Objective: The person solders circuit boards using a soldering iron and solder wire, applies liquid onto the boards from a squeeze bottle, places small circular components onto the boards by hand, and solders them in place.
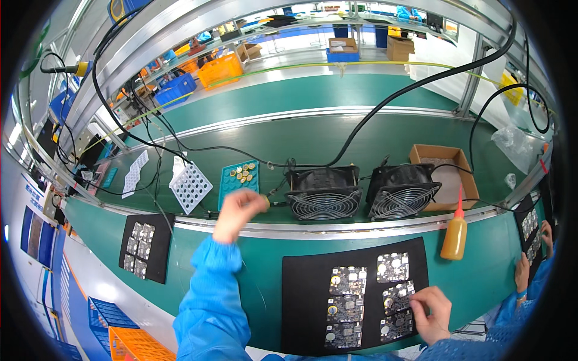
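My left hand (pixel 238 212) is stretched forward over the bench rail, fingers closed around a small yellowish part, just below a teal tray (pixel 229 188) of small gold round parts (pixel 243 174). My right hand (pixel 432 313) rests on a black mat (pixel 301 301) near me, fingers touching the lower right circuit board (pixel 397 325). Several small dark circuit boards (pixel 347 281) lie in two columns on that mat.
Two black fans (pixel 324 192) (pixel 402 191) stand behind the rail. An orange squeeze bottle (pixel 455 236), a cardboard box (pixel 447 180), a white perforated tray (pixel 191 186), another mat with boards (pixel 144 245) at left. Another person's hands (pixel 522 274) work at far right.
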`<state>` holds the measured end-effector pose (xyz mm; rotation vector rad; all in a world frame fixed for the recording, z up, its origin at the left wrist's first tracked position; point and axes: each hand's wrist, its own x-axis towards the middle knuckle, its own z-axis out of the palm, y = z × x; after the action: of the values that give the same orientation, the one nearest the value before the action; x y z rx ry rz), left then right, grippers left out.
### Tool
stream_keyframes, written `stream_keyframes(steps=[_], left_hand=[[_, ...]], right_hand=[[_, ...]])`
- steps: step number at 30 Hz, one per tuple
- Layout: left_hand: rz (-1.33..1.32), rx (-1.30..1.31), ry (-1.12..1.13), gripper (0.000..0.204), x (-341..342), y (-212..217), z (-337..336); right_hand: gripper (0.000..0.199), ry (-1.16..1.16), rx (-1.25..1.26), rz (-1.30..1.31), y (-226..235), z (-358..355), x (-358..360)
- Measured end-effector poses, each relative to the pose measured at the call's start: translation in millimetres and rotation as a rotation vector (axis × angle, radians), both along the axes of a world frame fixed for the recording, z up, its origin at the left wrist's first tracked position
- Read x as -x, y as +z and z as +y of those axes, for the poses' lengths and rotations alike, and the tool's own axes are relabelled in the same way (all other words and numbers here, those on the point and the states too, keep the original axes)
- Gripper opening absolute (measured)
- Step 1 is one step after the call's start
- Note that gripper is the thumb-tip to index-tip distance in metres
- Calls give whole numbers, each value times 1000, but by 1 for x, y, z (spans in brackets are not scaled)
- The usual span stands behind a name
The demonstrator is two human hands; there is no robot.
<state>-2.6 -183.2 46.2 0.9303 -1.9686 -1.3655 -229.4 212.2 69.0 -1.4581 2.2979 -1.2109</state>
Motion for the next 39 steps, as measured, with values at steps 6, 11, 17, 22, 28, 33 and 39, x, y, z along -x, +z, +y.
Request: stream_keyframes(steps=[6, 11, 17, 22, 28, 33, 39], left_hand=[[-148, -672, -611, 25, 9, 33, 166], [144, -961, -702, 19, 6, -16, 212], [-15, -241, -591, 13, 22, 4, 161], [-158, 712, 369, 17, -9, -40, -9], [-516, 726, 414, 19, -7, -68, -83], [-602, 778, 393, 20, 18, -73, -96], [-641, 790, 382, 19, 17, -74, -106]], right_hand=[[33, 457, 11, -79, 3, -30, -50], [15, 762, 97, 248, -36, -31, -50], [15, 443, 133, 40, -2, -36, -67], [10, 328, 140, -129, -1, -28, -62], [9, 222, 82, -55, -9, -5, -46], [8, 2, -79, -624, -3, 9, -44], [8, 49, -1, -332, -10, 8, -39]])
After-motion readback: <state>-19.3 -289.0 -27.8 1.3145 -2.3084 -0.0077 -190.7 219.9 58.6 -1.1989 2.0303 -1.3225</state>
